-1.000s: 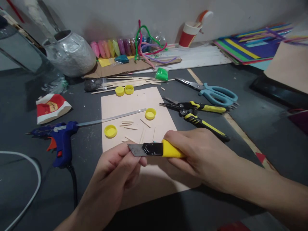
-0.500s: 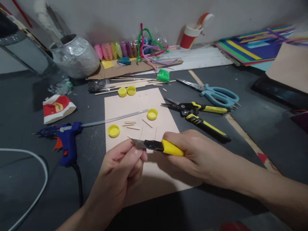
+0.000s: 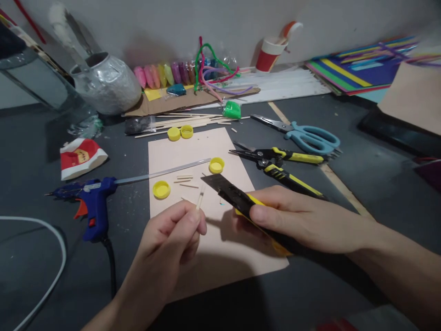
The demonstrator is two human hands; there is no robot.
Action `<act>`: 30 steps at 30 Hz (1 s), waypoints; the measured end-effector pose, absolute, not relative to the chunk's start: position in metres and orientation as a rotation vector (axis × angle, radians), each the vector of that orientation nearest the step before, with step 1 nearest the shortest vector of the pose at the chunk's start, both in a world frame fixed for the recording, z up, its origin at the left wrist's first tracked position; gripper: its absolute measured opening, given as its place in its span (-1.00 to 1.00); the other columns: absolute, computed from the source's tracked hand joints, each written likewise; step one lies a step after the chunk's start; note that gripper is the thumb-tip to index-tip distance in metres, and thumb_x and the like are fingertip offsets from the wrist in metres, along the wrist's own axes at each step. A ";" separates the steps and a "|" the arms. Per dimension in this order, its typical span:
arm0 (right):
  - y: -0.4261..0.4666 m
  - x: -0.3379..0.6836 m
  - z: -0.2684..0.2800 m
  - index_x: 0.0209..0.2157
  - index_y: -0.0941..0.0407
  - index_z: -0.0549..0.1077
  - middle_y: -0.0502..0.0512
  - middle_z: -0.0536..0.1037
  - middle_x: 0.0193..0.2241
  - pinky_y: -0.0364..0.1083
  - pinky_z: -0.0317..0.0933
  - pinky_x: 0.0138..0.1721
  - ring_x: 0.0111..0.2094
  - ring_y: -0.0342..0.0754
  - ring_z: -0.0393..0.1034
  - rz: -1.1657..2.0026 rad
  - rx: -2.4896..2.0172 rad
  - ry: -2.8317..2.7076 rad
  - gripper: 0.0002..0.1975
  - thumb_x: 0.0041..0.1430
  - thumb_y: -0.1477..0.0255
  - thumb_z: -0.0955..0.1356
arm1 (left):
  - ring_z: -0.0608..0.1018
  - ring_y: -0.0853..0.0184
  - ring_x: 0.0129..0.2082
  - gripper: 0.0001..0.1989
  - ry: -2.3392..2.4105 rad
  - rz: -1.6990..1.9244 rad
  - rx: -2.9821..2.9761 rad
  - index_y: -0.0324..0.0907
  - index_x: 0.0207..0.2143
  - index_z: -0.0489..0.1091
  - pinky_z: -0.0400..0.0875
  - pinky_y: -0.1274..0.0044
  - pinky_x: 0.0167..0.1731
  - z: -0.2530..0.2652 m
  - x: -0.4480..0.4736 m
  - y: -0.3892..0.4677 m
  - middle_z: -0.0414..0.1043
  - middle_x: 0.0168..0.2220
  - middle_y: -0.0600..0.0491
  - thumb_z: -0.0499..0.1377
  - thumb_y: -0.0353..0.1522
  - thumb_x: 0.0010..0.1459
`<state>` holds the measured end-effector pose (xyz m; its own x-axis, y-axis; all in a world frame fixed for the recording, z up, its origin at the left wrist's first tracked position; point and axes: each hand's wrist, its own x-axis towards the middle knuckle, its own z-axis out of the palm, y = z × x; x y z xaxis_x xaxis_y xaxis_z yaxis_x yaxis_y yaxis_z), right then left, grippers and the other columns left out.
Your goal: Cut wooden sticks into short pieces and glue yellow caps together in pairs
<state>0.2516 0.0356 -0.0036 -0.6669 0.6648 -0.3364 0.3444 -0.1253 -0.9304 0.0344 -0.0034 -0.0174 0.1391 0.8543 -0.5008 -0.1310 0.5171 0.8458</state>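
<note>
My left hand (image 3: 174, 236) pinches a short pale wooden stick (image 3: 200, 198) between thumb and fingertips, its upper end pointing away. My right hand (image 3: 299, 218) is wrapped round a yellow and black utility knife (image 3: 237, 197); the wide dark blade slants toward the upper left, apart from the stick. Under both hands lies a beige sheet of paper (image 3: 220, 271). Several short cut sticks (image 3: 185, 177) rest on it, beyond my left hand. Also on the sheet are yellow bottle caps, one at the left (image 3: 161, 189) and another near its middle (image 3: 216, 165).
A blue glue gun (image 3: 94, 202) lies left of the sheet, its clear glue stick (image 3: 165, 170) reaching over the paper. To the right are black and yellow pliers (image 3: 275, 161) and blue-handled scissors (image 3: 310, 137). Long wooden sticks (image 3: 189, 122) and a silver pot (image 3: 106, 85) stand farther back.
The knife has moved right, off my left fingertips, and turned so its broad black side shows. The stick in my left hand now points up and away.
</note>
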 end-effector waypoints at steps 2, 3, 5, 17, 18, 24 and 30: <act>0.036 0.251 -0.006 -0.30 0.17 0.48 -0.05 0.34 -0.54 -0.21 0.11 -0.53 -0.53 -0.18 0.21 1.966 -1.096 -1.799 -0.53 0.34 0.04 0.24 | 0.05 0.44 -0.63 -0.68 1.217 0.767 0.798 -0.14 -0.57 0.32 -0.07 0.57 -0.62 -0.018 0.032 -0.005 0.02 -0.69 0.23 0.14 -0.25 0.23; 0.036 0.251 -0.007 -0.26 0.16 0.48 -0.07 0.33 -0.56 -0.21 0.10 -0.56 -0.56 -0.19 0.20 1.969 -1.087 -1.737 -0.55 0.34 0.05 0.24 | 0.05 0.43 -0.62 -0.68 1.215 0.732 0.829 -0.14 -0.57 0.32 -0.07 0.56 -0.61 -0.018 0.031 -0.005 0.02 -0.68 0.22 0.13 -0.24 0.24; 0.037 0.250 -0.008 -0.22 0.15 0.48 -0.09 0.33 -0.57 -0.22 0.10 -0.54 -0.56 -0.20 0.20 1.845 -1.115 -1.659 -0.64 0.33 0.13 0.29 | 0.08 0.41 -0.60 -0.65 1.195 0.635 0.904 -0.13 -0.57 0.29 -0.05 0.54 -0.59 -0.017 0.029 -0.006 0.04 -0.65 0.20 0.11 -0.20 0.25; 0.032 0.237 0.002 -0.44 0.18 0.44 -0.11 0.24 -0.56 -0.20 -0.01 -0.50 -0.49 -0.20 0.09 1.842 -1.264 -1.814 -0.76 0.19 0.30 0.37 | 0.09 0.40 -0.56 -0.62 1.149 0.526 1.132 -0.13 -0.61 0.19 0.02 0.56 -0.58 -0.021 0.024 -0.003 0.07 -0.61 0.18 0.06 -0.25 0.27; 0.032 0.236 0.002 -0.43 0.19 0.45 -0.11 0.24 -0.55 -0.20 0.00 -0.49 -0.48 -0.20 0.10 1.877 -1.264 -1.801 -0.76 0.19 0.30 0.37 | 0.12 0.41 -0.56 -0.63 1.167 0.551 1.164 -0.14 -0.61 0.21 0.04 0.57 -0.57 -0.021 0.025 -0.003 0.10 -0.61 0.18 0.06 -0.28 0.27; 0.031 0.230 -0.006 -0.49 0.18 0.38 -0.13 0.19 -0.58 -0.22 -0.04 -0.51 -0.50 -0.23 0.05 1.976 -1.229 -1.750 -0.79 0.16 0.37 0.37 | 0.30 0.42 -0.50 -0.67 1.222 0.636 1.356 -0.14 -0.54 0.36 0.16 0.60 -0.49 -0.016 0.035 -0.006 0.30 -0.54 0.15 0.06 -0.29 0.30; 0.029 0.228 -0.015 -0.48 0.17 0.39 -0.18 0.27 -0.62 -0.26 -0.06 -0.59 -0.59 -0.29 0.05 2.063 -1.029 -1.317 -0.83 0.07 0.48 0.46 | 0.04 0.47 -0.61 -0.68 1.201 0.545 1.105 -0.14 -0.47 0.34 -0.10 0.60 -0.64 -0.023 0.034 -0.010 0.01 -0.62 0.25 0.16 -0.13 0.24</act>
